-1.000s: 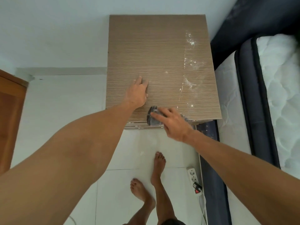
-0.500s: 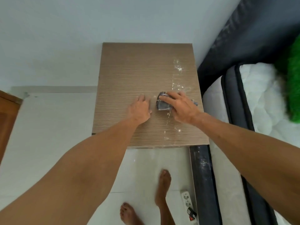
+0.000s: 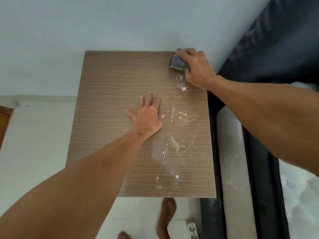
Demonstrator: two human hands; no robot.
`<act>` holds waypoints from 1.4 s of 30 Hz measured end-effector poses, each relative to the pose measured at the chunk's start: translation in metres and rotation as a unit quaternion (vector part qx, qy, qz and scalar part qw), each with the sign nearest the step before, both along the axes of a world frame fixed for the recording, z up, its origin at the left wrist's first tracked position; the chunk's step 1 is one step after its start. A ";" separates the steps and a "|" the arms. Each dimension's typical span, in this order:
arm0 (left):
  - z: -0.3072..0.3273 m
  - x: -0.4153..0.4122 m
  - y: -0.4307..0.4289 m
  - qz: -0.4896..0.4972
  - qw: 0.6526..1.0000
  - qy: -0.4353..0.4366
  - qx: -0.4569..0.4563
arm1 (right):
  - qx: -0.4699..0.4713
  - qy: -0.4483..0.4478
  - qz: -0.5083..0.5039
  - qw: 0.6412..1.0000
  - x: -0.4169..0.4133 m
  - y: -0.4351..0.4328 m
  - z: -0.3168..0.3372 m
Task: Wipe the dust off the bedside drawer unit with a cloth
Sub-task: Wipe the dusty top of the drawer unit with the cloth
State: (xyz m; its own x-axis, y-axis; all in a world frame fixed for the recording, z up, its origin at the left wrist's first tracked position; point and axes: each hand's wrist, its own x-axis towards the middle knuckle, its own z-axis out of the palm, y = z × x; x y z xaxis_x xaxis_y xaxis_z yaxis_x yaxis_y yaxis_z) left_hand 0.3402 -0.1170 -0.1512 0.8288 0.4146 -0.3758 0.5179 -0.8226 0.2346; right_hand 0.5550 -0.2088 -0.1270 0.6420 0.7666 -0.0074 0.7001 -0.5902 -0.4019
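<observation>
Looking straight down on the bedside drawer unit (image 3: 110, 118), and only its wood-grain top shows; the drawers themselves are out of sight, so nothing can be said of what they hold. No label or writing is readable anywhere. The right hand (image 3: 196, 67) is up at the far right corner of the top, fingers curled down and clamped over a bunched grey cloth (image 3: 177, 63), which is pressed onto the wood right by the wall (image 3: 103, 23). The left hand (image 3: 146, 116) lies flat near the middle of the top, fingers spread wide, gripping nothing. Between the two hands and down the right side of the top runs a trail of white dust (image 3: 176, 144), in specks, small clumps and smeared hazy patches, reaching almost to the near edge. The left half of the top looks clean. The unit stands against a pale wall on a white tiled floor (image 3: 34, 144). Just to its right is a bed with a dark frame (image 3: 259, 169) and a white quilted mattress (image 3: 233, 169). Two bare feet (image 3: 166, 216) show below the near edge, and a white power strip (image 3: 192, 230) lies on the floor beside them.
</observation>
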 end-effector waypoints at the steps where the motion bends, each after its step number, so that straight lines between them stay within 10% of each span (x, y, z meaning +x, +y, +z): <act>1: -0.001 0.001 0.001 -0.001 1.000 0.002 -0.001 | -0.006 0.006 0.000 1.000 0.010 0.005 -0.005; 14: 0.005 0.004 0.002 0.015 1.000 0.016 -0.020 | -0.118 -0.014 0.050 0.992 -0.032 -0.012 -0.046; 42: 0.003 -0.123 -0.005 -0.089 0.996 0.014 -0.015 | -0.037 -0.030 0.193 0.980 -0.330 -0.123 -0.043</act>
